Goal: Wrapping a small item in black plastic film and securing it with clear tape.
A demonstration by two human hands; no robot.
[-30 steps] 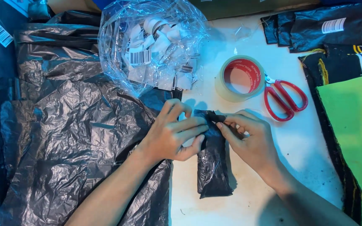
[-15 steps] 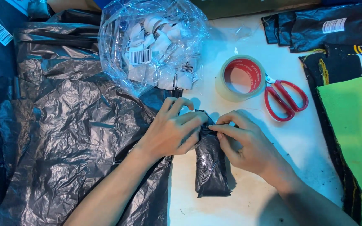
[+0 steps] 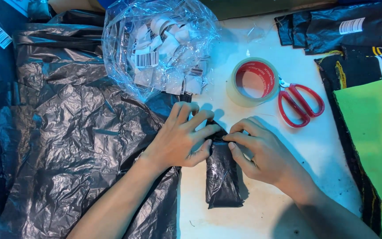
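Note:
A small parcel wrapped in black plastic (image 3: 223, 179) lies upright on the white table (image 3: 261, 212) in the middle. My left hand (image 3: 180, 139) presses on its top left, fingers spread across the folded end. My right hand (image 3: 257, 152) pinches the same top end from the right, thumb and forefinger meeting my left fingertips. The parcel's top is hidden under both hands.
Crumpled black plastic bags (image 3: 71, 137) cover the left side. A clear bag of white barcode labels (image 3: 162, 48) sits behind my hands. A roll of clear tape (image 3: 254, 82) and red scissors (image 3: 299, 104) lie at the right, with black packets (image 3: 337, 28) and green fabric (image 3: 374, 132) beyond.
My right hand has moved down and left onto the parcel's top, flattening the loose flap it was pinching. The left hand has shifted slightly, and the parcel has barely moved.

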